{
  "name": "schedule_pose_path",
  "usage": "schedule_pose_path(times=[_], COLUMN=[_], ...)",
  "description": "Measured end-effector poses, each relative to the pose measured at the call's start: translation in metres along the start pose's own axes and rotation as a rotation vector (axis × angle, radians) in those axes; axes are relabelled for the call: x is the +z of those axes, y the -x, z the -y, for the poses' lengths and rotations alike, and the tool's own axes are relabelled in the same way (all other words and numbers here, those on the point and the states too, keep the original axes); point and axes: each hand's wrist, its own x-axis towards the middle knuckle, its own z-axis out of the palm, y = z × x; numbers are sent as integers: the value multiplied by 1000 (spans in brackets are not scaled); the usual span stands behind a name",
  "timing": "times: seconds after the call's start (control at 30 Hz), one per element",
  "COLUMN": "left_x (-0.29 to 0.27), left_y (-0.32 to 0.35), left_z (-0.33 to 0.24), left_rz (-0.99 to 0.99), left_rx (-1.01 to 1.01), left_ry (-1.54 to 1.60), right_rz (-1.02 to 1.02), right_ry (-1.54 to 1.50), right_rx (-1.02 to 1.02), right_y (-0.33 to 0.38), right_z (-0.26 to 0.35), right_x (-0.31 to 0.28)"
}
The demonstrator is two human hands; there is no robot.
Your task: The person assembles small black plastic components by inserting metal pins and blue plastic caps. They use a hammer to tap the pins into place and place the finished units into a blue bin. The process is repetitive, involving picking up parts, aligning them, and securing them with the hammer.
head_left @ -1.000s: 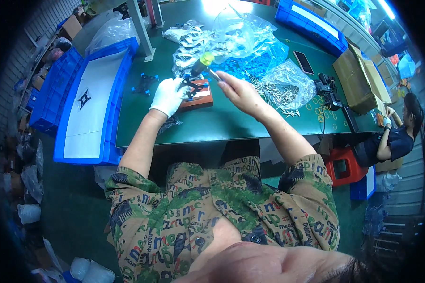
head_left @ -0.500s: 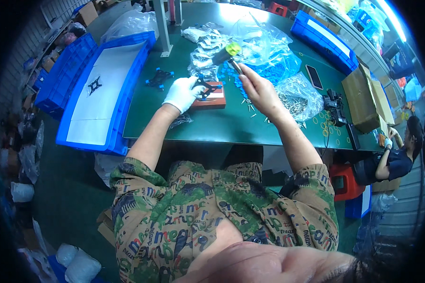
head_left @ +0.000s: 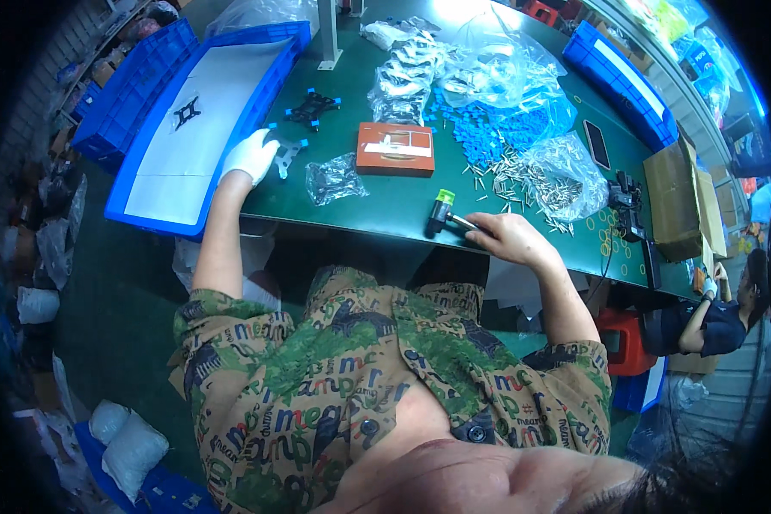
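Note:
My left hand (head_left: 250, 158), in a white glove, is closed on the edge of a dark X-shaped bracket with blue tips (head_left: 289, 158), between the blue tray and the table. My bare right hand (head_left: 512, 237) grips a small mallet (head_left: 443, 214) by its handle; its black head with a yellow-green face is low by the table's front edge. Another X-shaped bracket with blue tips (head_left: 313, 109) lies on the table beyond my left hand. A red-orange box (head_left: 395, 151) sits between my hands with nothing on top.
A blue tray (head_left: 231, 128) lined with white sheets holds one dark bracket (head_left: 187, 112). Loose blue caps (head_left: 480, 133), silvery pins (head_left: 510, 176) and plastic bags cover the table's middle. A phone (head_left: 597, 144) and a cardboard box (head_left: 677, 201) stand right; a person (head_left: 711, 317) works beyond.
My left hand has taken the bracket off the red-orange box and moved left toward the tray. My right hand has brought the mallet down from above the box to the table's front edge.

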Motion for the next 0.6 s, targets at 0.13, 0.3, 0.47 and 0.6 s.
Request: schedule_pose_path(times=[0.13,0.3,0.47,0.6], left_x=[5,11,21,38], left_y=[5,50,95,112], left_z=[-55,-87,-95,-81], left_rz=[-457,-334,-104,-220], left_rx=[189,416,509,535], left_ry=[-185,-35,-73,-35], right_rz=[-166,-451,-436,-404], right_ry=[195,344,217,-30], right_rx=[-36,-130,-321,-446], right_y=[-17,-32,-53,-71], right_z=[-14,11,53,90], right_x=[14,9,10,32])
